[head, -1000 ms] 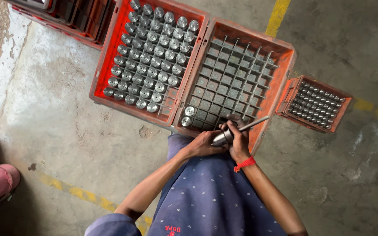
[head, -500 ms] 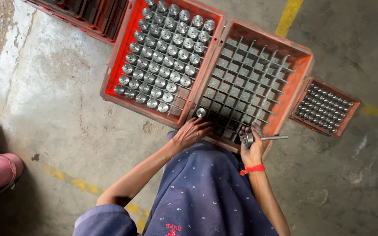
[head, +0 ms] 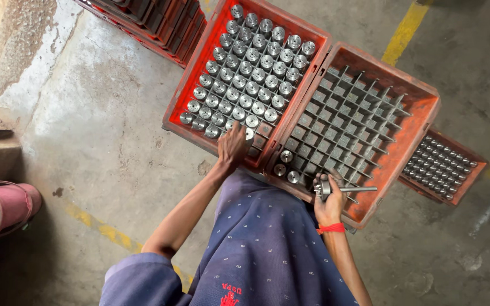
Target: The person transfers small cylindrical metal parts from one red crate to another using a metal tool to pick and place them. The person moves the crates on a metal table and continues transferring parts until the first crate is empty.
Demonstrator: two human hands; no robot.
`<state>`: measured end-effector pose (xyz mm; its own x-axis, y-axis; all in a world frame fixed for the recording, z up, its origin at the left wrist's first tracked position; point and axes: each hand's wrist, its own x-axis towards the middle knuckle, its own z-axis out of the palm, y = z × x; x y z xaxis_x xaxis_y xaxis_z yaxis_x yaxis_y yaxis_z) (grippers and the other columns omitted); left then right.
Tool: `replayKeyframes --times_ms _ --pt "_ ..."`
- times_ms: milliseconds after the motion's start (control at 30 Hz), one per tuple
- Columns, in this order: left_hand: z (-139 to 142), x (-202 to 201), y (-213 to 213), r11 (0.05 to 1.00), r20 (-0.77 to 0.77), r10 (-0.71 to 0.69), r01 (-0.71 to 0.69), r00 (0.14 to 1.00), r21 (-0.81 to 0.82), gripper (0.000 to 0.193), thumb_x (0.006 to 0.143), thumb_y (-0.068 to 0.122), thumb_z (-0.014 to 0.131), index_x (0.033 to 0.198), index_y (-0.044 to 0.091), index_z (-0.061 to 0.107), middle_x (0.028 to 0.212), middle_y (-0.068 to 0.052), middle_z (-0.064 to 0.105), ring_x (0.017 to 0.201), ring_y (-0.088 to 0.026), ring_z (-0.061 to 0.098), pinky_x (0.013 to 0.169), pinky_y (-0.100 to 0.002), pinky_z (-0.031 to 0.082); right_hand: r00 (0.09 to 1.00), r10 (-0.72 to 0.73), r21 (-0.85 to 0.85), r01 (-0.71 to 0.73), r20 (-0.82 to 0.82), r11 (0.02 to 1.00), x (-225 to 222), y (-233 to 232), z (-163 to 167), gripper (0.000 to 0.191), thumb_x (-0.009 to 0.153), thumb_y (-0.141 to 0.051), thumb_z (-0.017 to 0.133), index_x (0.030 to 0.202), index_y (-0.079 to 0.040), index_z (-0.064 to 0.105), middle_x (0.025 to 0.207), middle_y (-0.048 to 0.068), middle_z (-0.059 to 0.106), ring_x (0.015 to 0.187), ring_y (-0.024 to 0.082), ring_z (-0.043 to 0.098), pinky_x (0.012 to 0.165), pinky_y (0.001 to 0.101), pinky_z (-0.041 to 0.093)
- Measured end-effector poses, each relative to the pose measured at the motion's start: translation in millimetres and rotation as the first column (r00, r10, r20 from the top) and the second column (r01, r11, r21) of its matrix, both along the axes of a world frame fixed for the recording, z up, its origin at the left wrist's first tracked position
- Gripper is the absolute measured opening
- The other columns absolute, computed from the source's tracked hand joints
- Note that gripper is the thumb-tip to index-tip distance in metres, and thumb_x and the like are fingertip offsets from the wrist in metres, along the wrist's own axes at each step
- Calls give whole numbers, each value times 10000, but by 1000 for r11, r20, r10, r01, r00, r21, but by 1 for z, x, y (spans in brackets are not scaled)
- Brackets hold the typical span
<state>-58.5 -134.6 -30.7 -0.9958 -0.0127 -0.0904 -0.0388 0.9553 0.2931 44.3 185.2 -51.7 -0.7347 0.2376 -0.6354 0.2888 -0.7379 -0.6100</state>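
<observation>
Two red crates with grey cell dividers stand side by side on the concrete floor. The left crate [head: 185, 93] is nearly full of upright round metal parts [head: 245, 71]. My left hand [head: 232, 146] reaches into its near right corner, fingers closed over one metal part there. The right crate [head: 421, 139] holds only three parts [head: 286, 163] in its near left cells. My right hand [head: 329, 199], a red band on the wrist, rests at that crate's near edge and grips a thin metal rod tool [head: 351, 190] pointing right.
A small red tray [head: 472, 180] of small metal pieces sits right of the crates. More red crates [head: 148, 20] are stacked at the top left. A pink cylinder [head: 1, 207] lies at the left edge. Yellow floor lines run at the top right and lower left.
My left hand has left the right hand and reached across to the near right corner of the full crate. My right hand lowered to the right crate's edge with the tool.
</observation>
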Motion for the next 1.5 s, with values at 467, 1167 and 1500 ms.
replayKeyframes --times_ms 467,1167,1500 --pt "62 31 86 -119 466 -29 -466 884 877 310 850 130 883 1044 50 655 900 -131 629 722 -256 605 614 -397 494 997 83 54 -82 -11 995 -2 -4 55 154 992 -18 592 1141 -30 630 897 84 681 859 204 690 816 346 601" --pt "58 77 186 631 183 -574 289 798 720 676 746 435 840 1260 33 662 1004 -214 751 903 -367 740 806 -448 600 986 22 107 -4 -168 994 7 53 51 164 1017 -18 608 1180 -4 606 880 75 648 857 206 652 891 378 579" --pt "6 72 101 780 -246 -589 621 770 78 617 843 136 638 1453 85 566 1390 -157 596 1067 -327 655 919 -384 567 980 -168 0 169 -110 986 19 82 16 216 1018 -48 586 1233 -45 597 920 91 672 956 250 682 872 380 578"
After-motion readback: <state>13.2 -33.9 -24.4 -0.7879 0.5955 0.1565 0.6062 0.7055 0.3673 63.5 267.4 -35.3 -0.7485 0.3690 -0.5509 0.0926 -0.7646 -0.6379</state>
